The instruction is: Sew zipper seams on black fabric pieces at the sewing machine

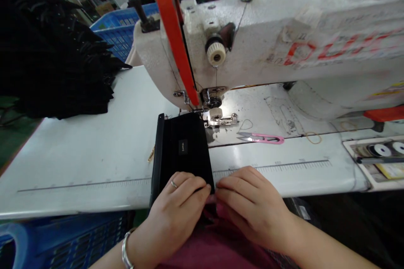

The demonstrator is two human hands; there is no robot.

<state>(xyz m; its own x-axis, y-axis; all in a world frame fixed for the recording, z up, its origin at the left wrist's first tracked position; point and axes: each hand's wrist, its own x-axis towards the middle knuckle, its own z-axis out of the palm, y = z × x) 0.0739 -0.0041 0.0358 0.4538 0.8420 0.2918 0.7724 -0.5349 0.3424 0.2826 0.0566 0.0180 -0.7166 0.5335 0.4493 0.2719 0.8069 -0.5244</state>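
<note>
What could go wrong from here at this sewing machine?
1. Skew: the black piece has its far end by the roller foot, while the left hand and right hand are both at its near right corner; the far end may drift.
2. Cut: the pink snips lie with blades toward the piece; a sideways sweep could catch them.
3. Slump: the tall dark pile on the left might topple.

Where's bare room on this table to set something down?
Most room: the left tabletop, between the dark fabric pile and the black piece. A narrower strip lies between the right hand and the inset tray. Crowded: by the presser foot and pink snips.
</note>
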